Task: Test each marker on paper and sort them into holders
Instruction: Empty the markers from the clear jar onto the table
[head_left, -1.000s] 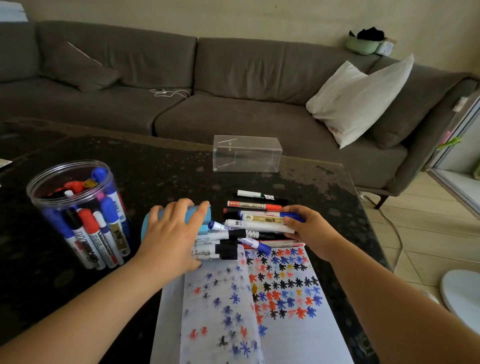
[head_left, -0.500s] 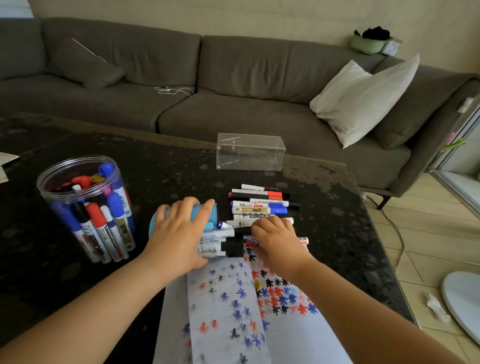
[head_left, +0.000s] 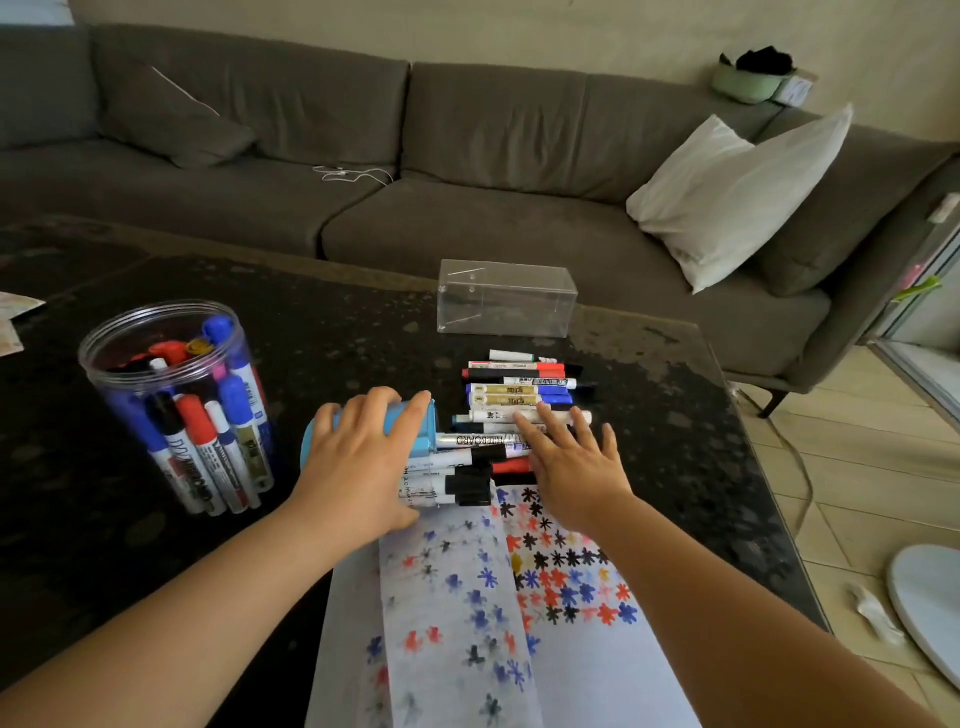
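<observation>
A blue holder (head_left: 422, 421) lies on its side on the dark table, several markers sticking out of its mouth toward the right. My left hand (head_left: 358, 462) grips it from above. My right hand (head_left: 571, 465) lies flat with straight, spread fingers on the pile of loose markers (head_left: 519, 397) just right of the holder. White paper (head_left: 566, 597) covered in red, blue and black star marks lies in front of both hands. A clear round jar (head_left: 176, 405) full of markers stands at the left.
A clear rectangular box (head_left: 506, 304) stands behind the marker pile. The dark table (head_left: 322, 332) ends at the right near a tiled floor with a white round object (head_left: 930, 597). A grey sofa with a white pillow (head_left: 727, 192) runs along the back.
My right hand moved left from the right end of the marker pile and flattened on the markers beside the holder. My left hand stayed on the blue holder.
</observation>
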